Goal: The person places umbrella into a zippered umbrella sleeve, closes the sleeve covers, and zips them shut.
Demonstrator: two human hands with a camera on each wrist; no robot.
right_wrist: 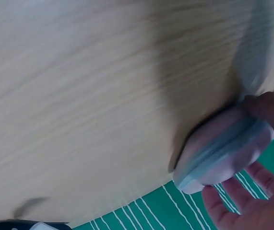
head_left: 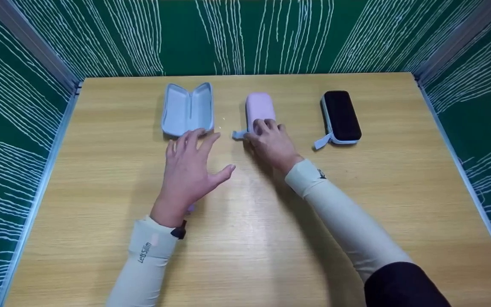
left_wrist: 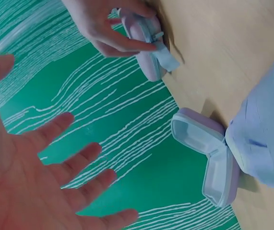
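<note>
My right hand (head_left: 273, 143) grips the near end of a closed pink zip case (head_left: 260, 106), which lies on the table. A light blue tab (head_left: 239, 135) sticks out from the case's left side. In the right wrist view the thumb is on one side of the pink case (right_wrist: 228, 148) and the fingers on the other, with its pale zip band between. My left hand (head_left: 188, 170) is spread above the table, holding nothing, its fingertips overlapping the near edge of an opened case (head_left: 177, 113) with a light blue inside. The left wrist view shows the left palm (left_wrist: 26, 177) bare.
A black-topped zip case (head_left: 342, 117) with a light blue tab lies at the right. Lavender fabric (left_wrist: 259, 124) shows near the opened case in the left wrist view. Green walls (head_left: 177, 38) with white lines stand around the wooden table (head_left: 245, 256).
</note>
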